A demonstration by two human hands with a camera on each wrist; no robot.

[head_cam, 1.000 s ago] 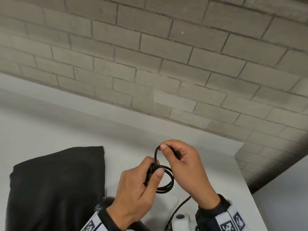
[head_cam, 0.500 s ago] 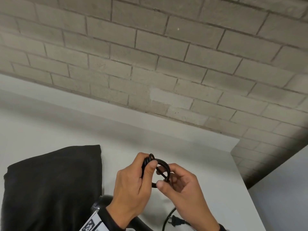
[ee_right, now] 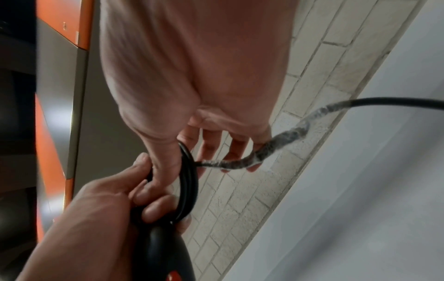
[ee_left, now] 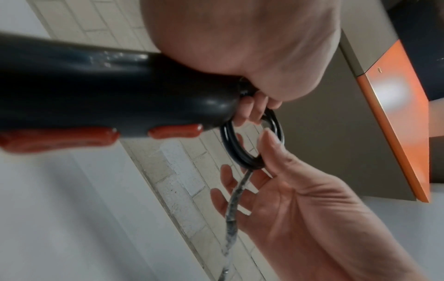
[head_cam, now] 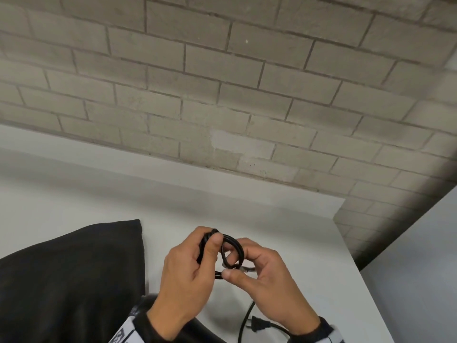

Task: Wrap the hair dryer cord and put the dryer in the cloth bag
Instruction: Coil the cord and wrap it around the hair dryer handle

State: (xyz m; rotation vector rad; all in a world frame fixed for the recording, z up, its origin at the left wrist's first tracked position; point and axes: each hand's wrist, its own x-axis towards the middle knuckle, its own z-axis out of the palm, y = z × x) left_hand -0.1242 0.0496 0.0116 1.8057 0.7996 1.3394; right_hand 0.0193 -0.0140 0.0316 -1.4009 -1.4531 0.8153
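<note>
My left hand (head_cam: 195, 263) grips the end of the black hair dryer's handle (ee_left: 100, 91) together with the top of a small coil of black cord (head_cam: 232, 248). Red buttons (ee_left: 175, 130) show on the handle's underside. My right hand (head_cam: 249, 271) pinches the lower part of the coil (ee_left: 250, 161) between thumb and forefinger. The free cord (ee_right: 276, 144) runs out past the right fingers, down to the plug (head_cam: 259, 326) lying on the white table (head_cam: 284, 231). The black cloth bag (head_cam: 69, 280) lies flat to the left of my hands.
A grey brick wall (head_cam: 222, 82) rises behind the table. The table's right edge (head_cam: 353, 256) is close to my right hand, with a drop beyond it. An orange and grey cabinet (ee_left: 396, 123) shows in the wrist views.
The right hand came down from the top of the loop to its lower side, laying another turn on the coil. The plug end has come into view on the table.
</note>
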